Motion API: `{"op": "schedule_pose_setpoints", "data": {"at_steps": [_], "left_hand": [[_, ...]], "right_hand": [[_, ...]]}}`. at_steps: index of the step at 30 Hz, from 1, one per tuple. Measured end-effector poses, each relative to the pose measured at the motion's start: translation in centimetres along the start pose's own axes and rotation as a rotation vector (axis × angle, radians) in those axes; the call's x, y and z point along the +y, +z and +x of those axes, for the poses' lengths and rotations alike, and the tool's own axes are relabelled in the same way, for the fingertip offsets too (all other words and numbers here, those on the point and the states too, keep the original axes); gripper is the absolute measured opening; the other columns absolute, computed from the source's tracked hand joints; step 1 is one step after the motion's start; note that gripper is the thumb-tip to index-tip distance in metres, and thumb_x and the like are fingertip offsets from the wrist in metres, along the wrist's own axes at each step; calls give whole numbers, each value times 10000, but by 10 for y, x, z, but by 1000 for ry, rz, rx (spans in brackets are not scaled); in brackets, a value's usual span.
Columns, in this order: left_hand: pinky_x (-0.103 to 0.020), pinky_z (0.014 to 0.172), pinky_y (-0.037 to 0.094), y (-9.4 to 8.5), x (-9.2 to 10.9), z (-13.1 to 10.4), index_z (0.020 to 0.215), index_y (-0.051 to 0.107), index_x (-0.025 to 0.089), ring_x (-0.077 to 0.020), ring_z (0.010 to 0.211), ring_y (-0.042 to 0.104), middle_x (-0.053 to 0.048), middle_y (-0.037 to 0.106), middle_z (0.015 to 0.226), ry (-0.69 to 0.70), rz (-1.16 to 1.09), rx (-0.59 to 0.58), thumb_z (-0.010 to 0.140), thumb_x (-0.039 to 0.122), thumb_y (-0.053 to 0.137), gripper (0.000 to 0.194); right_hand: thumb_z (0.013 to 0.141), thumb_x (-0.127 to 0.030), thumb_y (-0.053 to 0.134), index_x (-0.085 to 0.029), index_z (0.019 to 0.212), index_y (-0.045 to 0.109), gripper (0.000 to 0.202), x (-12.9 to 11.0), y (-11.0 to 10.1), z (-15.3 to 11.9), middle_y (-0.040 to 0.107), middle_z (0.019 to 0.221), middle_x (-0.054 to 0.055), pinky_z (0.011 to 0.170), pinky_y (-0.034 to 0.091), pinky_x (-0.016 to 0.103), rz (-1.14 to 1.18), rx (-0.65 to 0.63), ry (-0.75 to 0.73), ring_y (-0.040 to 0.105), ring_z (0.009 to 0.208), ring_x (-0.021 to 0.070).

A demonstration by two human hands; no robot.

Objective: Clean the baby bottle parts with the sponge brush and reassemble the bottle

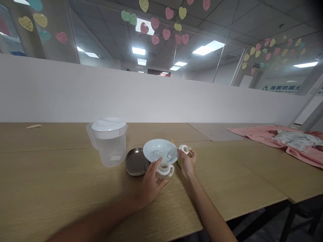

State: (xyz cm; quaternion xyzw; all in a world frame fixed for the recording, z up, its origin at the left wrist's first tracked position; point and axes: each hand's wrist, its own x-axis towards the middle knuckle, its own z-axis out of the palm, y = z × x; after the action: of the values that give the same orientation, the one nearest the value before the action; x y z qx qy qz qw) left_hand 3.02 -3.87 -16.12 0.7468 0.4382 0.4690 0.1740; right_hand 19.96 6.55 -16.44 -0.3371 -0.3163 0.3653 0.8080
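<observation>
Bottle [163,172] in left hand [151,183], cap [184,149] in right hand [188,163]

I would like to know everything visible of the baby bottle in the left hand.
The baby bottle has a clear body, glass or plastic, and a white collar with a looped handle on its right. Its mouth is open. Held roughly upright by the left hand, it is before the white dish; base contact with the table is unclear.

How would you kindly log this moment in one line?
left grip: around open bottle | right grip: holding white cap | pitcher: lidded
</observation>
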Motion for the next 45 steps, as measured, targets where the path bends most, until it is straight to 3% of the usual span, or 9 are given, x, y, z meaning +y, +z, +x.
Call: {"op": "schedule_pose_setpoints", "data": {"at_steps": [4,8,13,24,31,37,41,45], "left_hand": [[-433,1052,361,1,-3,0,1378,324,277,-262,1252,434,-84,465,1340,20,6,13,715,140,654,753],[-423,1058,354,1,-4,-1,1379,326,279,-259,1255,432,-80,465,1340,18,12,12,717,158,666,754],[-427,1048,361,1,-4,-1,1378,320,291,-257,1258,422,-77,449,1351,7,14,1,734,155,653,738],[-406,1029,391,1,-3,-1,1349,358,287,-247,1243,436,-64,463,1334,-4,-9,3,716,133,652,715],[-426,1011,407,2,-3,-1,1363,330,299,-256,1227,444,-67,453,1332,6,-9,-11,725,142,649,731],[-421,1032,386,2,-4,-1,1363,336,289,-253,1236,441,-70,467,1321,21,2,4,717,133,652,736],[-415,1037,380,1,-3,0,1355,348,280,-247,1232,447,-68,478,1313,24,7,6,711,124,652,728],[-424,1044,371,0,-2,0,1352,356,268,-251,1230,453,-76,485,1310,28,16,4,702,118,655,730]], "right_hand": [[558,-241,749,-215,939,456,482,0,3,-8,593,878,-24,708,512,282,-337,-206,-119,613,780,137],[613,-264,716,-203,982,514,425,0,2,-14,619,955,18,822,488,353,-531,-383,-200,603,876,175],[637,-351,723,-193,1001,524,443,-4,2,-18,608,1077,72,911,441,412,-593,-339,-245,575,1005,217],[763,-488,609,-171,944,556,370,-15,2,-18,627,941,60,825,450,348,-545,-189,-258,576,880,184],[669,-439,707,-166,1005,538,465,-12,2,-17,621,1027,90,820,481,371,-538,-224,-271,609,909,209],[653,-402,714,-190,822,519,334,-7,-1,-15,638,1105,100,849,469,379,-585,-277,-293,616,958,220],[644,-393,712,-204,703,445,332,-4,-2,-13,657,1051,85,841,462,361,-629,-250,-288,604,995,229],[665,-383,700,-208,765,453,318,-4,0,-15,664,965,66,793,472,339,-644,-253,-270,612,970,228]]}}
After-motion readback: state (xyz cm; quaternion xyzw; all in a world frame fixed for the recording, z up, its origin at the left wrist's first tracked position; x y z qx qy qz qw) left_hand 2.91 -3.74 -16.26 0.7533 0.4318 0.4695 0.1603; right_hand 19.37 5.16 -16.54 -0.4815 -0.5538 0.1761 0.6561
